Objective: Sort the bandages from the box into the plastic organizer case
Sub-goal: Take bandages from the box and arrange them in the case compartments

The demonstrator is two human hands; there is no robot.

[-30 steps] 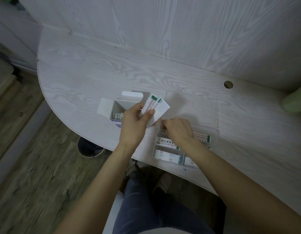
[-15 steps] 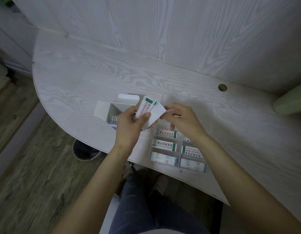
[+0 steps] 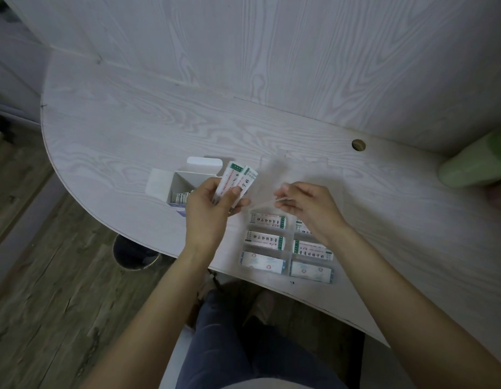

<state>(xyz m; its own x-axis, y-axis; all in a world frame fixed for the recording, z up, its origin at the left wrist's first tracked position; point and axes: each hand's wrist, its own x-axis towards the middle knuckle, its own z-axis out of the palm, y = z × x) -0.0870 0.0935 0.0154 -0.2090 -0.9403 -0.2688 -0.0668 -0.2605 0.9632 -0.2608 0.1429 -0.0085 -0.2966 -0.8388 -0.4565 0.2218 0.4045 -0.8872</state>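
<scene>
The left hand (image 3: 208, 213) grips a fan of white paper-wrapped bandages (image 3: 234, 183); the right hand (image 3: 308, 207) pinches a single thin one edge-on above the clear plastic organizer case (image 3: 288, 248), whose compartments hold bandages. Left of both hands stands the open white cardboard box (image 3: 184, 182) on the pale woodgrain rounded tabletop (image 3: 131, 130), backed by matching wall panelling (image 3: 271, 51), above dark plank flooring (image 3: 47, 304).
</scene>
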